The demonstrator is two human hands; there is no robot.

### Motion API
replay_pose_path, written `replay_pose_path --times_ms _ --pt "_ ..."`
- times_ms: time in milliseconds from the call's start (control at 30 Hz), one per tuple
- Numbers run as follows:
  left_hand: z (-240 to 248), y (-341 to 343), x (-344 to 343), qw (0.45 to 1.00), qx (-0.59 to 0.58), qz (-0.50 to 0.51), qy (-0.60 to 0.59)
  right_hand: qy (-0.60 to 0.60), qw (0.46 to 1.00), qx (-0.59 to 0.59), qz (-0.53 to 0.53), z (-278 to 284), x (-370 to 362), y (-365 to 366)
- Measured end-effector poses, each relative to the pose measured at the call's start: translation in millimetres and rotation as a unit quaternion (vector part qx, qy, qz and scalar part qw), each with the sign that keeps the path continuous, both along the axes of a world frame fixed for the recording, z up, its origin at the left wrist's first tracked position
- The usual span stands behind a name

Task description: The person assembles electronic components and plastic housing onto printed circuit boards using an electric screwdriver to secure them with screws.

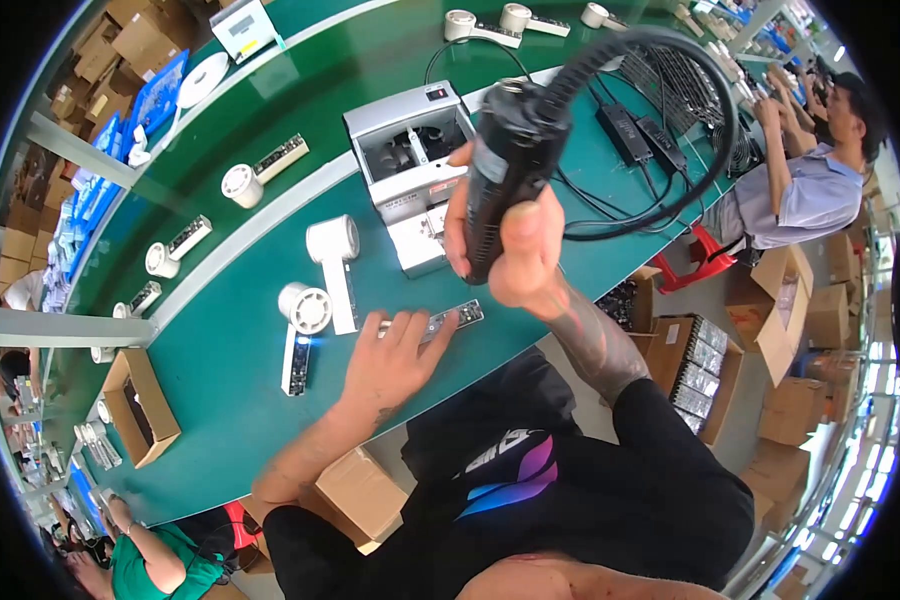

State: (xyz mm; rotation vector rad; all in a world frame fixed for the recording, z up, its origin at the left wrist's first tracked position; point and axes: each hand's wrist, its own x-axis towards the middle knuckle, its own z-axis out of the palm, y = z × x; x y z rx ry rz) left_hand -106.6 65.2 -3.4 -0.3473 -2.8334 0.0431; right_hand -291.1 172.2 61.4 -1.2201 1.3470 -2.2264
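Note:
My right hand (515, 240) is wrapped round a black electric screwdriver (515, 135), raised above the bench's near side. A thick cable loops from its top; its tip is hidden. Below it, my left hand (398, 355) grips a narrow handle part with a circuit board (460, 318), lying on the green bench; the fingers cover much of it. Just left lie a white fan unit with a plain handle (340, 290) and another fan unit with an exposed board (300, 345), a small light glowing on it. Behind my right hand stands a grey screw feeder (400, 195) with an open top.
Several fan units (240, 185) lie along the green belt (320, 100) beyond a pale rail. Black power adapters (625, 135) and cables lie right of the feeder. An open carton (140, 410) stands at the left. A co-worker (810, 190) sits at the right, another person (155, 560) lower left.

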Motion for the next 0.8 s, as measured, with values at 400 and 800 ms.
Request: replay_pose_path --times_ms 400,800 --pt "-6 6 0 1.000 0.002 0.026 -0.005 -0.072 0.997 0.012 -0.039 -26 6 15" --pt "-8 5 -2 1.000 -0.005 0.021 0.007 -0.084 0.995 0.054 0.004 -37 9 24"
